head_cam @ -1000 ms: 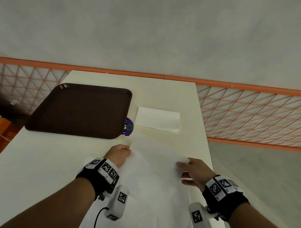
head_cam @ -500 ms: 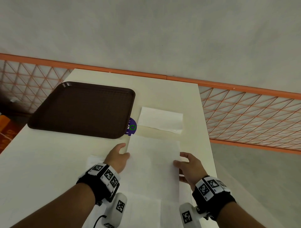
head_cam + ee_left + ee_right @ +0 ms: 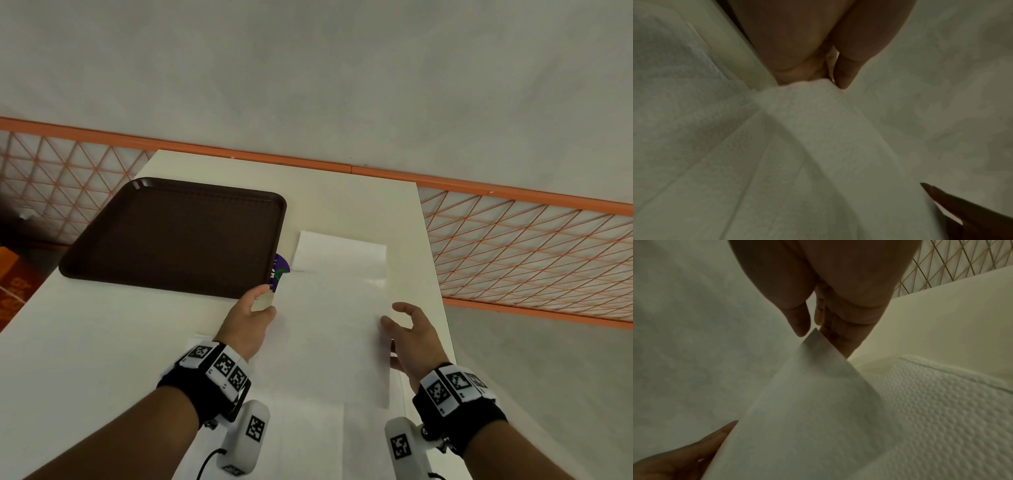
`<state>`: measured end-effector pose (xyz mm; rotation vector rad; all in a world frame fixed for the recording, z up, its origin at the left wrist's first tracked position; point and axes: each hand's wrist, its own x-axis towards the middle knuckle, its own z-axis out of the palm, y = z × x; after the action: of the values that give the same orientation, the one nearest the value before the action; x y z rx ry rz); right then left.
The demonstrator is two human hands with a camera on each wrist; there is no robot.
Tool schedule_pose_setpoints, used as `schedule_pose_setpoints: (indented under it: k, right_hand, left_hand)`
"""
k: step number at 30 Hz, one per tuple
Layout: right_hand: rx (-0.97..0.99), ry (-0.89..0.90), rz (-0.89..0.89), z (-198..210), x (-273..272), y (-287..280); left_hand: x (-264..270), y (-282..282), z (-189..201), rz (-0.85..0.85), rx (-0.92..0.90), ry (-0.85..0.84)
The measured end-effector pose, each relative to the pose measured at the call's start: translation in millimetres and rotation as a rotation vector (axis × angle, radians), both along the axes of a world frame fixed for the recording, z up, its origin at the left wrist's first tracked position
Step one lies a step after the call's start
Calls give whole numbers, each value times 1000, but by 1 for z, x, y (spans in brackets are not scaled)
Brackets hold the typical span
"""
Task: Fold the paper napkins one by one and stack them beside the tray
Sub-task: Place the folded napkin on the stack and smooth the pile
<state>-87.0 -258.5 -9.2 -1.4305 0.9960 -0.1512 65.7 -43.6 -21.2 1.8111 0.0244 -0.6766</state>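
Note:
A white paper napkin [image 3: 332, 335] hangs spread between my two hands above the cream table [image 3: 359, 198]. My left hand [image 3: 265, 301] pinches its left edge; the left wrist view shows thumb and finger closed on the paper [image 3: 818, 129]. My right hand [image 3: 394, 315] pinches the right edge, the corner of the napkin [image 3: 807, 402] sitting between thumb and fingers. The sheet's far edge reaches over a folded napkin [image 3: 339, 251], which lies just right of the brown tray [image 3: 171, 236].
More unfolded embossed napkins [image 3: 308, 431] lie flat under my wrists near the front edge. A purple sticker [image 3: 280, 270] shows at the tray's right corner. An orange mesh railing [image 3: 513, 240] runs behind and right of the table, whose right edge is close to my right hand.
The napkin has gone from slanted to squared between my hands and moved forward. Its far edge now overlaps the folded napkin. Both hands have moved away from me.

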Motion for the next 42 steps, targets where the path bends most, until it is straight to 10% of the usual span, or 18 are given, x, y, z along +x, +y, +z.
schedule_pose_setpoints:
  k: [11,30,42]
  right_hand:
    - [62,-38,137,10,9,-6]
    - [-585,199,400,18,15,-26]
    - [-383,92,294,9,13,-33]
  left_hand:
    - [3,-8,9,-221,8,-52]
    - [13,-14,16,-287,190,-396]
    - [14,-26,7,-296,157,-402]
